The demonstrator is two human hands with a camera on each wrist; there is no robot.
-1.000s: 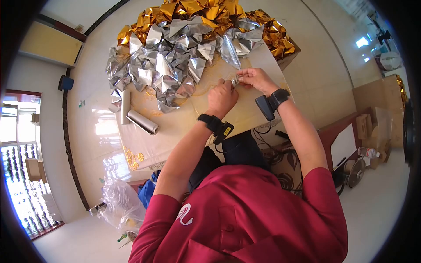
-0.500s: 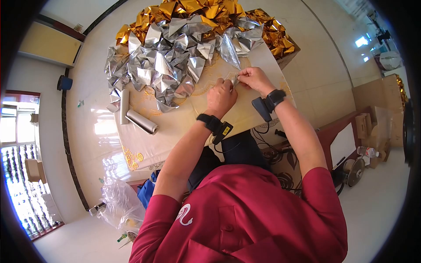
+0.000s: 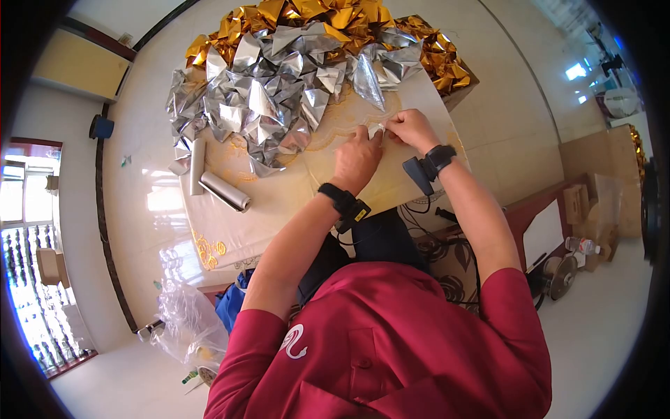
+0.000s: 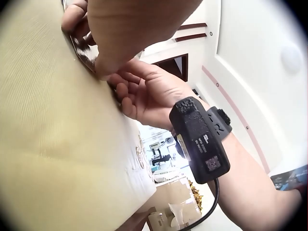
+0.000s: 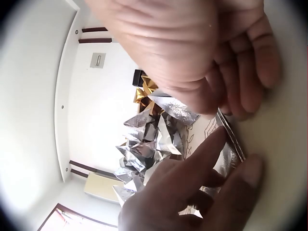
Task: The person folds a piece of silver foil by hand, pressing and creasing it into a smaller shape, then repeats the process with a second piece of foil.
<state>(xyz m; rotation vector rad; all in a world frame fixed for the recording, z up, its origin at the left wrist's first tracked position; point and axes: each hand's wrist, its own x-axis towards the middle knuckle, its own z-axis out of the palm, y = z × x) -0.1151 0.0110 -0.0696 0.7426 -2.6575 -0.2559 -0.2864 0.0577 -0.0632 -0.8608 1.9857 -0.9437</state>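
Over the near part of the table, my left hand (image 3: 357, 160) holds a folded piece of silver foil (image 5: 226, 161) between thumb and fingers, close to the tablecloth. My right hand (image 3: 413, 130) meets it from the right and pinches the far end of the same foil. In the left wrist view the foil shows as a thin shiny strip under the left fingers. Beyond both hands lies a heap of folded silver foil pieces (image 3: 262, 105), with one pointed silver piece (image 3: 368, 82) nearest the fingertips.
Gold foil pieces (image 3: 335, 17) pile up behind the silver heap, and more fill a box (image 3: 460, 94) at the table's far right corner. Two silver foil rolls (image 3: 225, 192) lie at the left edge of the patterned tablecloth (image 3: 244, 230).
My left hand has shifted slightly right, its fingers reaching straighter along the foil. The foil between the hands has tipped lower. The right hand stays nearly in place, still pinching.
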